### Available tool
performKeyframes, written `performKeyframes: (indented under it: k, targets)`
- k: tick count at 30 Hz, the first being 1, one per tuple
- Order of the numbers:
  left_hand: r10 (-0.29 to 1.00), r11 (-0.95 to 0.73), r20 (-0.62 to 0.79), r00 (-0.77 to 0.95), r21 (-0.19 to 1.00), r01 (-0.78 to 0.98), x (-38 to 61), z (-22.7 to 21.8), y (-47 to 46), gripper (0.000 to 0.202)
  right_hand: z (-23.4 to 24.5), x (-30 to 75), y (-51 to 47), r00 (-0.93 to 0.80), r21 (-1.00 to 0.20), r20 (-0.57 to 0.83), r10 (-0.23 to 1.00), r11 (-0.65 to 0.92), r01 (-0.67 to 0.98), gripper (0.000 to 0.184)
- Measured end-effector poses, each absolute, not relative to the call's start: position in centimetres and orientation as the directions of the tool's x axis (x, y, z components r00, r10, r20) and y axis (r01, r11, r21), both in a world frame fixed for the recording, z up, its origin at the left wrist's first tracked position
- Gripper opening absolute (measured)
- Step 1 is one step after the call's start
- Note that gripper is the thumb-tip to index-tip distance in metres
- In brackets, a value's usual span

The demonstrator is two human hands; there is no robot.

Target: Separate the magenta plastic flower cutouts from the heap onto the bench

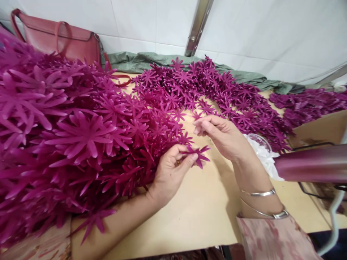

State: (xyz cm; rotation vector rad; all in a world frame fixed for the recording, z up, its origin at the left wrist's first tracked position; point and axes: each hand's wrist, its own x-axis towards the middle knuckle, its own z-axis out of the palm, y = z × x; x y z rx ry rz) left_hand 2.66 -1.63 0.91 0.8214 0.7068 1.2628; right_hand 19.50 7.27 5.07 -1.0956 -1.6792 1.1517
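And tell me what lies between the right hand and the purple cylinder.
White pieces and a clear round rim, in the head view.

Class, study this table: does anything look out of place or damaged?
The red leather-like handbag seems out of place: a personal item partly hidden behind heaped purple star-shaped petal pieces, back left. Nothing looks clearly damaged.

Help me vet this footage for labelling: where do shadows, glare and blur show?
Head view: a soft shadow on the table below the right hand; same view, glints on the silver bracelets and sheen on the purple cylinder; same view, the large flower pile blurs toward the left edge.
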Motion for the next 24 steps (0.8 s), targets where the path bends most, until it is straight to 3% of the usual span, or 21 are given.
performKeyframes:
  k: [4, 7, 11, 18, 24]
  targets:
    - [0.993, 0.105, -0.056, 0.107, 0.838, -0.535, 2.4, 1.1, -1.1, 0.023, 5.0, 19.2, 6.9, -0.425, -0.986, 0.143, 0.894, 0.167, 0.018, 0.045]
    - [0.991, 0.119, -0.066, 0.115, 0.83, -0.544, 2.3, 1.2, -1.1, 0.03, 5.3, 19.1, 6.6, -0.601, -0.993, 0.108, 0.792, 0.11, -0.033, 0.053]
    - [0.996, 0.079, -0.044, 0.076, 0.824, -0.561, 2.5, 0.7, -1.0, 0.034, 5.2, 18.8, 6.3, -0.727, -0.998, 0.036, 0.685, -0.015, -0.064, 0.042]
    - [0.998, -0.011, 0.045, 0.043, 0.81, -0.587, 2.8, 0.1, -0.9, 0.029, 4.3, 18.5, 6.5, -0.712, -0.989, 0.136, 0.689, 0.049, -0.14, 0.007]
    - [0.999, -0.018, 0.043, 0.027, 0.803, -0.596, 2.7, 0.0, -0.8, 0.031, 4.1, 17.5, 6.2, -0.606, -0.991, 0.117, 0.787, 0.049, -0.128, 0.016]
